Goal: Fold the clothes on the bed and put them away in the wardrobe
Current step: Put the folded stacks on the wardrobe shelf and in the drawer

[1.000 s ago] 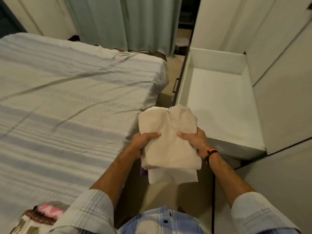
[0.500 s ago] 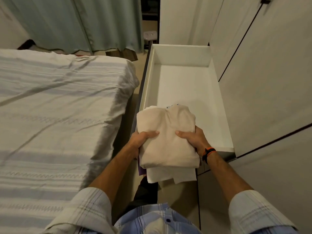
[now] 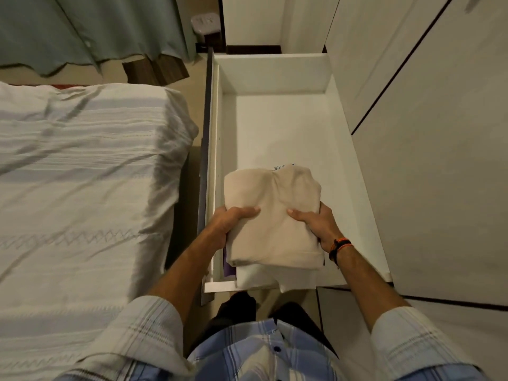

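1. The bed (image 3: 82, 188) lies to my left, with no clothes on the part I can see.
2. The wardrobe drawer (image 3: 277, 70) stands pulled out, ready to take clothes.
3. The folded stack of clothes (image 3: 272, 215) hangs over the drawer's near end.
4. My left hand (image 3: 228, 224) and right hand (image 3: 316, 224) grip opposite edges, thumbs on top, fingers curled underneath, probably to keep the folds flat.

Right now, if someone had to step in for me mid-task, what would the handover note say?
Left hand and right hand both grip the stack of folded clothes, thumbs on top, beige piece uppermost.
The stack is held over the near end of the open white drawer; whether it rests on the bottom cannot be told. The rest of the drawer looks bare.
Done: clothes folded and carried over. The bed shows only its cover in this view.
Left: lower the stack, let go, probably push the drawer shut.
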